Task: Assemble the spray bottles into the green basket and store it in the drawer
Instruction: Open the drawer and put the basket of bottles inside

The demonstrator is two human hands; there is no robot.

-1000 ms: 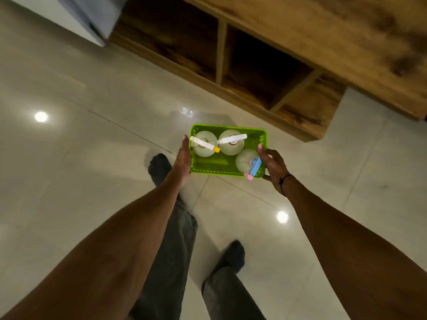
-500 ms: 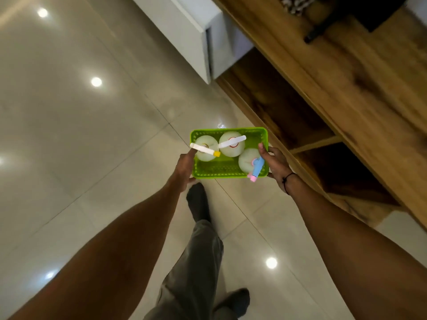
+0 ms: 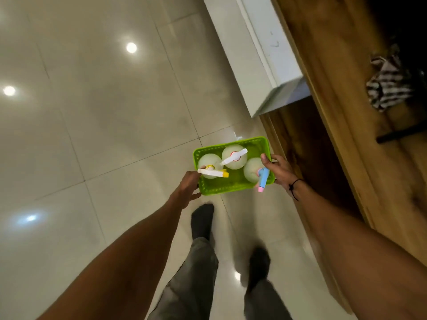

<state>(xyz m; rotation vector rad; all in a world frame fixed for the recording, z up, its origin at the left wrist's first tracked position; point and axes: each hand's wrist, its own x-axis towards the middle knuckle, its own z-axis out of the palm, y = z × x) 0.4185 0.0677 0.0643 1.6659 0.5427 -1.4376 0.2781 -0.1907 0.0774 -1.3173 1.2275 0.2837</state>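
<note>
carrying noted: the basket (image 3: 231, 189) is held in the air over the floor (image 3: 92, 135), beside the wooden unit (image 3: 346, 158). left hand (image 3: 188, 189) clamps the basket's left end, thumb tip at the rim by a bottle; its fingers pass under the basket and are hidden. right hand (image 3: 280, 170) clamps the right end, thumb over the rim, fingers partly hidden behind the wall. three bottles (image 3: 233, 157) stand inside, seen from above; labels unreadable. one blue sprayer (image 3: 263, 180) overhangs the near rim. feet are blurred. striped cloth (image 3: 388, 88) on the unit is dim, its form unclear.
</note>
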